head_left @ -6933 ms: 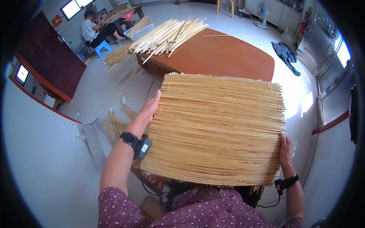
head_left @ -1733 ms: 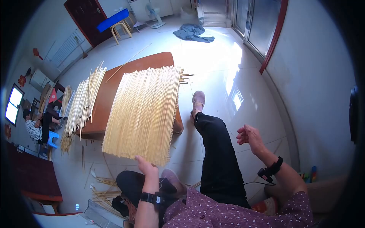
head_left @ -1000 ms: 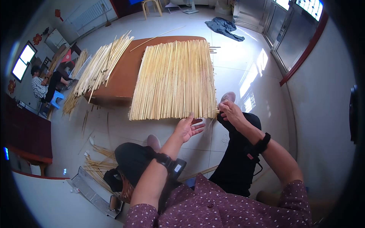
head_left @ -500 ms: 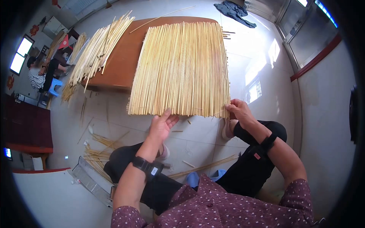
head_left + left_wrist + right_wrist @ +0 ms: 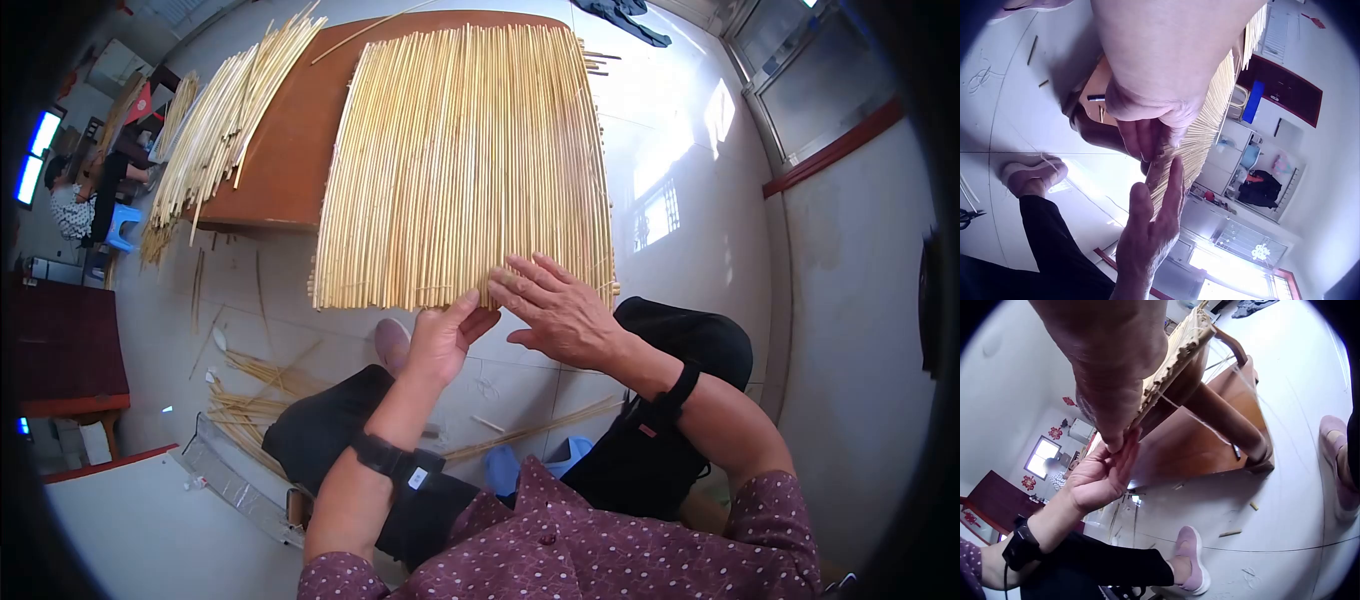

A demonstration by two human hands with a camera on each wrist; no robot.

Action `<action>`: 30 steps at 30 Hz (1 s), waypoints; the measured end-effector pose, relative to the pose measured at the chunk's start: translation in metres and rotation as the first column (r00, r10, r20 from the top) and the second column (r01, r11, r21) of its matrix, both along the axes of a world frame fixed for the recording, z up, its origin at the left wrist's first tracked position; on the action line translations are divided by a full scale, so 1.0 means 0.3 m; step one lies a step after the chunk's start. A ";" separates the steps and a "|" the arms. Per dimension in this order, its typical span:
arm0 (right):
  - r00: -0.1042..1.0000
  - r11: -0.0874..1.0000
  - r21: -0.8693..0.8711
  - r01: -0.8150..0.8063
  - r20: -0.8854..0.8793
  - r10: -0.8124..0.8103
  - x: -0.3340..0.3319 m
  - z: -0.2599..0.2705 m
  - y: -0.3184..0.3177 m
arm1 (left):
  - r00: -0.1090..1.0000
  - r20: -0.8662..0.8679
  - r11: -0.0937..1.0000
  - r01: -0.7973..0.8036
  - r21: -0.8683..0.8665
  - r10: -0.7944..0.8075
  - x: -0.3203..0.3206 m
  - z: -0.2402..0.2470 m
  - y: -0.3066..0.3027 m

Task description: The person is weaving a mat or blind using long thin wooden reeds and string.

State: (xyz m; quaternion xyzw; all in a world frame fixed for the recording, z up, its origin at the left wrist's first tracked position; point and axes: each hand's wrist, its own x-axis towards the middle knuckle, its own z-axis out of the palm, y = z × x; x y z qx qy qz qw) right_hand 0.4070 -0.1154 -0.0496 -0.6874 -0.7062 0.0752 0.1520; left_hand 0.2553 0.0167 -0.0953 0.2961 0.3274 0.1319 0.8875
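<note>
A mat of straight reed stalks (image 5: 460, 170), tied with thin string near its ends, lies over the brown table with its near edge toward the person. My left hand (image 5: 447, 335) pinches that near edge, thumb on top and fingers underneath. Right beside it, my right hand (image 5: 560, 315) rests its extended fingers on the stalk ends, palm down. In the right wrist view, the left hand (image 5: 1100, 478) has its fingers under the mat's edge (image 5: 1175, 365), and a loose string (image 5: 1200, 422) hangs below. Both hands meet at the edge in the left wrist view.
Loose stalks (image 5: 235, 105) lie piled on the left of the brown table (image 5: 275, 160). More stalks (image 5: 250, 400) and blue slippers (image 5: 568, 455) are on the floor. Scissors (image 5: 969, 217) lie there too. Another person (image 5: 75, 205) sits at the far left.
The mat, first held up by both hands, now lies on the table. My right hand has moved from its right corner to beside the left hand, fingers straightened.
</note>
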 end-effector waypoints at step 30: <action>0.994 0.990 -0.130 0.055 0.102 -0.042 -0.045 -0.013 0.089 | 0.905 -0.061 0.906 -0.417 0.073 0.422 -0.070 -0.022 0.122</action>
